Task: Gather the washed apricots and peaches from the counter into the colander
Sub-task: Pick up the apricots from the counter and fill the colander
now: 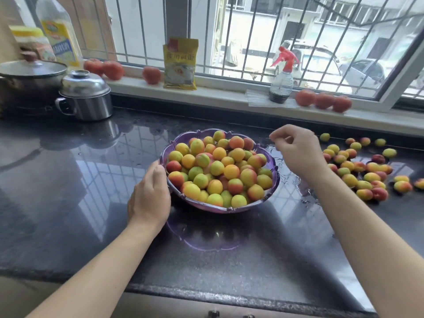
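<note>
A purple plastic colander point(273, 180) with a scalloped rim stands at the centre of the dark polished counter point(68, 191). It is heaped with small apricots and peaches point(220, 171), yellow, green and red-blushed, piled above rim level.

The left hand point(149, 198) rests against the colander's left rim, fingers curled along the outer wall and the thumb near the edge, steadying it. The right hand point(296, 150) hovers above the counter just to the right of the colander. Its fingers are loosely curled, with thumb and forefinger brought close together; no fruit is visible in it, and whether anything small is pinched there cannot be told.

A scatter of loose fruit point(362, 171) lies on the counter to the right of the right hand, spread toward the right edge of the view. The counter surface between the colander and this fruit is wet, with water droplets.

At the rear left, a lidded steel pot point(86, 97) stands beside a larger dark pot point(29, 81) with a glass lid. On the window sill point(229, 92) stand an oil bottle point(59, 31), a yellow packet point(180, 63), a spray bottle point(281, 81) with a red trigger head, and several tomatoes point(323, 101) in groups at the left, middle and right. A barred window point(252, 31) runs behind the sill.
</note>
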The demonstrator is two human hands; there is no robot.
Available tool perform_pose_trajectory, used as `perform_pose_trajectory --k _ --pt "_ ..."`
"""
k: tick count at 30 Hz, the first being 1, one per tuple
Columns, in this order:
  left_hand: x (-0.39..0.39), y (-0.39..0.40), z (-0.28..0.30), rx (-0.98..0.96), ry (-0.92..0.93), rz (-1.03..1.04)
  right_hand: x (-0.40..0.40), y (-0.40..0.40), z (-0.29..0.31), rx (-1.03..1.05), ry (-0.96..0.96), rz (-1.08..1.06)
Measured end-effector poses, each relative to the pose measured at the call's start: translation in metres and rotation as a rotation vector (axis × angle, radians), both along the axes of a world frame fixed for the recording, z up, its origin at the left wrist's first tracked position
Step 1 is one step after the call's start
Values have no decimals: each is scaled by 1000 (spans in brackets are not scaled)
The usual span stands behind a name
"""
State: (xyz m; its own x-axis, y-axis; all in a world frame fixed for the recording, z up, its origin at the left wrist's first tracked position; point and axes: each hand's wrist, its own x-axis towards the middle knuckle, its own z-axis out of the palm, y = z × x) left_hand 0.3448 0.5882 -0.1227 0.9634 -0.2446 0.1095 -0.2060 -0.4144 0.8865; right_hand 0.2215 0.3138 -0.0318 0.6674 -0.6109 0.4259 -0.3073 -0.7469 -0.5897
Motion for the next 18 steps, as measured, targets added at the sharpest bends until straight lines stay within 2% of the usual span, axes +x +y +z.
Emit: perform_pose_trajectory --k 3,6,10,18 --pt "0 -1 -2 -2 -20 1 -3 -51 -47 77 77 -225" --pt "1 -1 -2 -27 -37 7 -1 -80 -82 69 222 -324" --pt "-2 -3 2 -68 -26 13 20 -100 -88 -29 306 -311" --pt "0 -2 2 -81 -33 35 56 -138 -81 29 494 -306"
